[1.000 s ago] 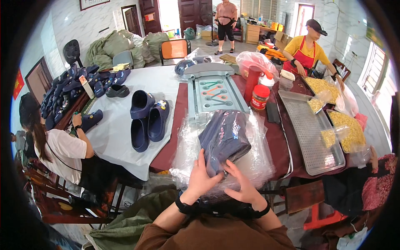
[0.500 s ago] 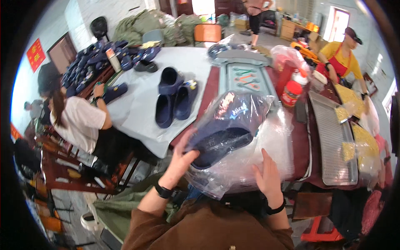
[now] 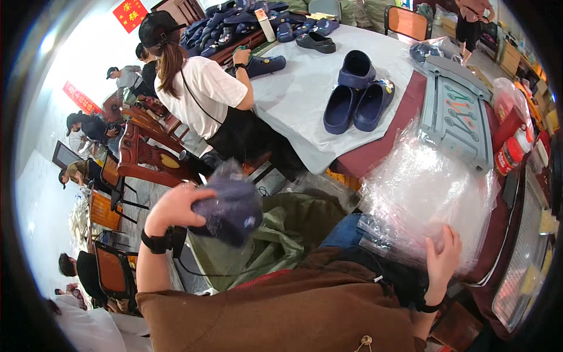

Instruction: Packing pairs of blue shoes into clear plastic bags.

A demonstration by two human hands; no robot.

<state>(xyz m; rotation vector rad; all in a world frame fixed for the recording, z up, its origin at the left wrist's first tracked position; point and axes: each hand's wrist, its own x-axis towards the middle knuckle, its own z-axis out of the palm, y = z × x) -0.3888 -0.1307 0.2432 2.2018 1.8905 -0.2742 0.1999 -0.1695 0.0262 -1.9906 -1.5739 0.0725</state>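
Observation:
My left hand [image 3: 182, 205] grips a dark blue clog [image 3: 234, 211] in a clear plastic bag, smeared by motion. It hangs off the table's near left side, above a green sack [image 3: 281, 234]. My right hand [image 3: 444, 252] has its fingers apart at the near edge of a stack of clear plastic bags [image 3: 428, 193], touching or just over it. Beyond the stack, several dark blue clogs [image 3: 356, 67] stand together on the white-covered table [image 3: 299, 88].
A grey plastic case [image 3: 460, 117] with coloured tools on it lies past the bags, near a red-lidded jar [image 3: 509, 157]. At the left, a person in a white shirt [image 3: 205, 88] handles a clog. A wooden chair [image 3: 152, 149] stands behind them. Clogs are heaped [image 3: 226, 26] at the back.
The bagged clog has left the tabletop and moved left and down in my left hand. My right hand has come to the bag stack. The view has turned left.

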